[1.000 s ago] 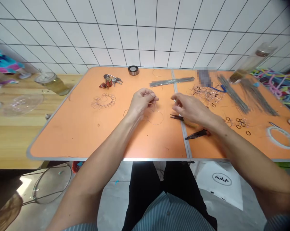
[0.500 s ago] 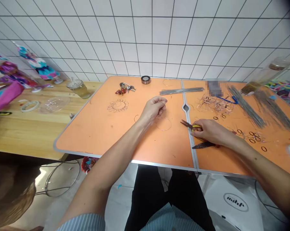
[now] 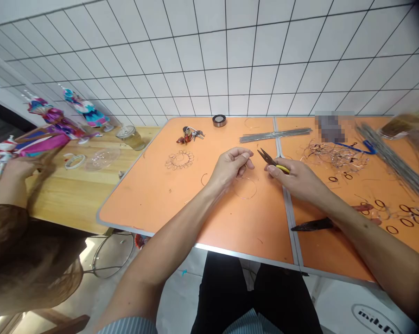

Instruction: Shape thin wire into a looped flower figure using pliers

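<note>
My left hand (image 3: 232, 168) is over the middle of the orange table (image 3: 154, 195), fingers pinched on a thin wire that barely shows. A loop of fine copper wire (image 3: 255, 189) hangs or lies just below those fingertips. In my right hand (image 3: 295, 181) are small pliers (image 3: 270, 160) with yellow handles, their jaws slightly parted and pointing toward my left hand. Beneath my right forearm lies a larger dark-jawed pair of pliers (image 3: 312, 225). A flower-shaped wire ring (image 3: 180, 160) rests to the left of my left hand.
Keys (image 3: 192, 134), a tape roll (image 3: 219, 120) and a wire bundle (image 3: 275, 135) lie toward the wall. Tangled copper wire (image 3: 334, 155) and small dark rings (image 3: 392, 229) are at right. At left, a person's hand (image 3: 23, 167) holds a figurine near a lidded cup (image 3: 131, 138).
My right hand has lifted the small pliers and brought them closer to my left hand. The view has turned left, bringing the other person's hand and figurine into sight.
</note>
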`<state>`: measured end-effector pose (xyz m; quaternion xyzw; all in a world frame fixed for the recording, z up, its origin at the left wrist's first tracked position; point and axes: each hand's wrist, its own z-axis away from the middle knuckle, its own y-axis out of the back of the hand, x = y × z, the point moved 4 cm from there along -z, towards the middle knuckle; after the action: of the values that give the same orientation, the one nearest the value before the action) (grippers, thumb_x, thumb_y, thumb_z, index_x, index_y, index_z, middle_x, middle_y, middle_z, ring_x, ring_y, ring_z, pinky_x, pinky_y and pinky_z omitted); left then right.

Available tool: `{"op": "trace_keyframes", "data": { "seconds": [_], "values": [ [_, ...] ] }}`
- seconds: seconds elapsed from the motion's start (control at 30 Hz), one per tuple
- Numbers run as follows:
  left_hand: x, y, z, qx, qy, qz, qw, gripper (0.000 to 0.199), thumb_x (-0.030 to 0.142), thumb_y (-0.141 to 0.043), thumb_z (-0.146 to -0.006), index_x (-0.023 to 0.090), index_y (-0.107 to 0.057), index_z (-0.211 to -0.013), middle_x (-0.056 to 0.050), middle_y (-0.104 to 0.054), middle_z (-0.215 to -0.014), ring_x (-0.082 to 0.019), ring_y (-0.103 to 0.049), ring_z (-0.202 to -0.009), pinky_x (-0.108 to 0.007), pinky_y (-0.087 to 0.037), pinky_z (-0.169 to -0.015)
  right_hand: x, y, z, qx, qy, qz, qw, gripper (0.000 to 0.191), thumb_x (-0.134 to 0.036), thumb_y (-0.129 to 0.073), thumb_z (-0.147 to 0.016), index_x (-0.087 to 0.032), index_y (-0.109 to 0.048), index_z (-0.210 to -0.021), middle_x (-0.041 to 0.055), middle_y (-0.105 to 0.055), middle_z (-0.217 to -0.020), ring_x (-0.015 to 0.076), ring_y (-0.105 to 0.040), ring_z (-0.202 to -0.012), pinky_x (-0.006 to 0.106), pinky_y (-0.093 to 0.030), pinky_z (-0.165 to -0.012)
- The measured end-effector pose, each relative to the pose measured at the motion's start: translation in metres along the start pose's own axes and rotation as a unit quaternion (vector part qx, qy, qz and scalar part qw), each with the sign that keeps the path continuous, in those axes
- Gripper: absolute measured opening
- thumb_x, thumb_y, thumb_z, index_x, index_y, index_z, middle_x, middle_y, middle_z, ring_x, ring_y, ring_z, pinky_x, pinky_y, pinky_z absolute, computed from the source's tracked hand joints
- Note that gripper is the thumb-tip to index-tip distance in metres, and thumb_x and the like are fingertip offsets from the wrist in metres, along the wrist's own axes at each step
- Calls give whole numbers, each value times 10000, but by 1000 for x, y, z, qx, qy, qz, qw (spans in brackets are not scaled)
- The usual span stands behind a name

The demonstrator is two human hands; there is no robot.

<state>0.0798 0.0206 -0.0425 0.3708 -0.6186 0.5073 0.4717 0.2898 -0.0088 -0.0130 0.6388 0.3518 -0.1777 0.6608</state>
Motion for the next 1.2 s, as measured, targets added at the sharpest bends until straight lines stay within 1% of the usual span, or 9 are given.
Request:
{"op": "trace_keyframes", "data": {
  "seconds": [0.1,0.2,0.33,0.47,0.57,0.7,0.8,0.93,1.2],
  "values": [
    [0,-2,2,-4,4,4,1000,122,281,-753,-1011,159,-752,-1016,1,-747,-732,-58,-446,-496,-213,-315,-497,6,-7,4,-3,10,-33,999,346,-545,-600,-1087,-265,-673,-897,57,-813,-927,285,-769,-900,379,-532,-775],
    [2,-6,4,-15,6,13,1000,172,319,-787,-983,162,-734,-1030,1,-753,-738,-59,-434,-489,-219,-292,-482,9,-8,10,-12,13,-68,998,406,-581,-578,-1113,-257,-664,-885,41,-774,-862,245,-741,-819,366,-511,-762],
    [5,-10,7,-35,-1,23,999,244,390,-811,-964,172,-721,-1029,2,-753,-738,-64,-427,-490,-227,-286,-474,4,-5,13,3,29,-48,998,421,-591,-573,-1109,-251,-703,-898,31,-747,-830,225,-689,-771,365,-477,-748],
    [7,-11,9,-42,-7,20,999,313,445,-848,-940,174,-722,-1033,1,-753,-747,-64,-437,-503,-229,-289,-478,5,-5,12,19,42,-26,999,434,-587,-567,-1122,-248,-687,-879,14,-701,-786,210,-634,-740,362,-427,-706],
    [7,-12,10,-52,-15,26,998,352,471,-864,-933,172,-714,-1044,9,-738,-722,-60,-408,-487,-233,-256,-469,7,-4,13,10,43,-51,998,480,-628,-578,-1128,-240,-694,-870,19,-704,-789,207,-645,-751,360,-441,-715],
    [6,-13,10,-68,-26,18,997,396,517,-869,-945,177,-704,-1066,25,-714,-690,-57,-367,-473,-237,-229,-472,11,-3,14,-41,24,-150,988,566,-745,-655,-1082,-219,-738,-890,54,-761,-866,206,-704,-761,361,-533,-742],
    [5,-14,10,-80,-33,4,996,439,565,-875,-944,184,-711,-1087,22,-720,-703,-62,-378,-486,-241,-244,-483,12,-3,15,-96,21,-206,974,585,-775,-697,-1054,-208,-772,-933,63,-772,-877,197,-708,-735,356,-561,-724],
    [4,-15,10,-110,-33,-7,993,497,633,-875,-941,191,-718,-1106,18,-727,-716,-62,-363,-490,-250,-243,-495,15,-4,18,-155,9,-261,953,551,-747,-707,-1066,-213,-785,-956,55,-770,-857,175,-682,-685,331,-519,-654],
    [6,-17,11,-160,-31,-13,987,495,645,-861,-963,192,-718,-1102,21,-695,-701,-69,-359,-508,-252,-231,-501,20,-1,18,-191,11,-300,935,503,-693,-656,-1119,-228,-802,-992,53,-791,-838,153,-641,-630,315,-450,-610]
  ]
}}
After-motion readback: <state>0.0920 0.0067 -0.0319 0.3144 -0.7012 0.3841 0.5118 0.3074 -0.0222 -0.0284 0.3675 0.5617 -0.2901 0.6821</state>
